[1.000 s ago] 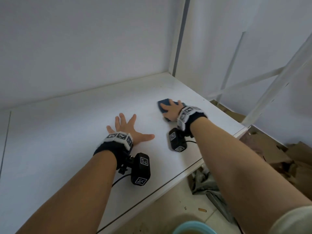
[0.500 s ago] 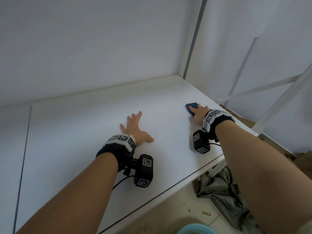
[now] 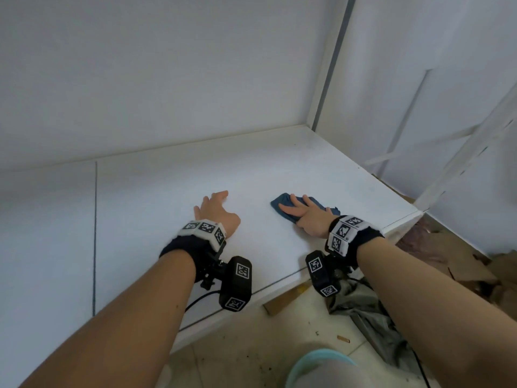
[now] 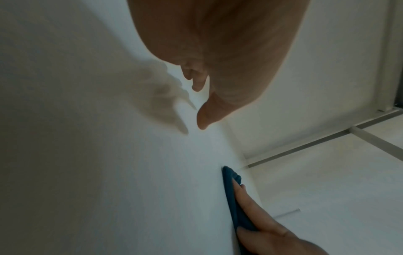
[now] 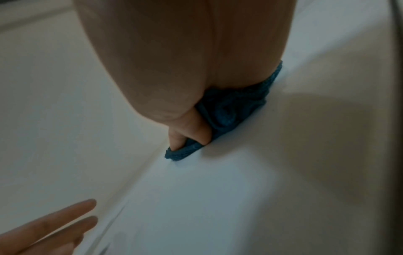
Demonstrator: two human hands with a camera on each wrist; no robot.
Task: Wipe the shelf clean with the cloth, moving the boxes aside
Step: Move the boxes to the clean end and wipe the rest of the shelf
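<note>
My right hand (image 3: 300, 214) lies flat on a dark blue cloth (image 3: 281, 201) and presses it onto the white shelf (image 3: 156, 197), a little in from the shelf's right edge. The right wrist view shows the cloth (image 5: 229, 110) bunched under my palm and fingers (image 5: 187, 134). About a hand's width to the left, my left hand (image 3: 215, 211) rests on the bare shelf with its fingers stretched forward and holds nothing. In the left wrist view the cloth (image 4: 232, 195) sits under the right hand's fingers (image 4: 255, 219). No boxes are in view.
A white wall closes the back and a white upright post (image 3: 327, 79) stands at the shelf's back right corner. A thin seam (image 3: 95, 233) crosses the shelf at left. On the floor below lie cardboard scraps (image 3: 475, 270), a grey cloth heap (image 3: 361, 306) and a wood strip (image 3: 282, 299).
The right hand slid the cloth out to the shelf's right edge, then back left toward the left hand. The left hand stayed on the shelf and its spread fingers drew together.
</note>
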